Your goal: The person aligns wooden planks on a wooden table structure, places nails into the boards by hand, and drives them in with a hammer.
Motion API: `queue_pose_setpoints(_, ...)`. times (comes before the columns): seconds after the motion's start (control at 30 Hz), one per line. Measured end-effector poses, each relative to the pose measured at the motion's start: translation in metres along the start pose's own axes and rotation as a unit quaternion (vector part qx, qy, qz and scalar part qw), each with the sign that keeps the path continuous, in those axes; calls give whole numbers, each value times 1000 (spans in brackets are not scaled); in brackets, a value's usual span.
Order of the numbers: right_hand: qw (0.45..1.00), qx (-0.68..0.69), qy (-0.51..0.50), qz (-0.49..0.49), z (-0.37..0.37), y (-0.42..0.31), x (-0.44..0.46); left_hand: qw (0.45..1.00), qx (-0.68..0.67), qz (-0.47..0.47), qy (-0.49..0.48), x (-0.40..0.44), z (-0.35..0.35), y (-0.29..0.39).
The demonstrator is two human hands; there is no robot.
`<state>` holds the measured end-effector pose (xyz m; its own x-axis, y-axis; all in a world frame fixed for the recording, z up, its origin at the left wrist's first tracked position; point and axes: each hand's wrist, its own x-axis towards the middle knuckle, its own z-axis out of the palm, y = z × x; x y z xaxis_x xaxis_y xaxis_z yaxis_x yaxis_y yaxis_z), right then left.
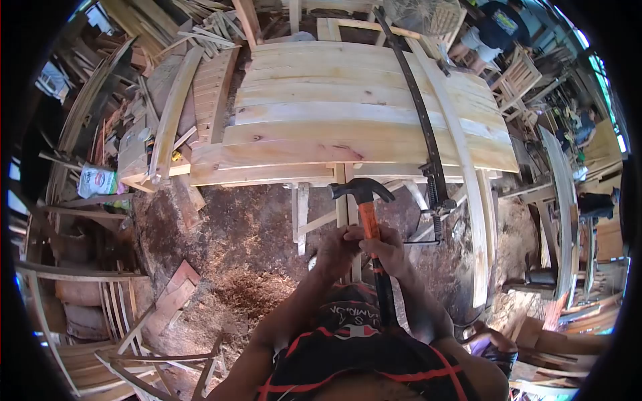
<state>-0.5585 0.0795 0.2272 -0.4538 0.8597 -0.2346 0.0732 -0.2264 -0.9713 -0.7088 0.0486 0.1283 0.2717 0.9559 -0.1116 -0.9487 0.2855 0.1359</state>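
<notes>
A claw hammer (369,219) with a dark metal head and an orange and black handle stands head-up in front of my chest. My right hand (388,251) is closed around its handle. Right beside it, my left hand (336,251) has its fingers pinched together, touching or nearly touching the right fingers; whatever they may hold is too small to make out. Beyond the hammer head lies a wide panel of pale planks (321,110). A long black bar clamp (416,97) runs across the panel, its screw end hanging at the near edge.
A long pale board (461,154) lies across the panel's right side. Scrap wood (207,33) piles up at the back left, near a white bag (97,182). Sawdust (257,301) covers the floor. Other people (498,30) are at the far right, and one person (491,347) is close behind my right.
</notes>
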Motion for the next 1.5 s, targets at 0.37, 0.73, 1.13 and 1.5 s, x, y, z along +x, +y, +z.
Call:
queue_pose_setpoints(0.37, 970, -22, 195, 146, -54, 5, -72, 952, 179, 40, 247, 2, -36, 86)
queue_pose_setpoints(0.73, 949, 19, 244, 196, -98, 57, -89, 715, 616, 141, 298, 216, -22, 214)
queue_pose_setpoints(1.13, 948, -33, 204, 241, -103, 60, -76, 823, 455, 296, 169, 227, -58, 209)
queue_pose_setpoints(1.5, 952, -79, 174, 240, -37, 33, -44, 806, 537, 222, 116, 262, -58, 195)
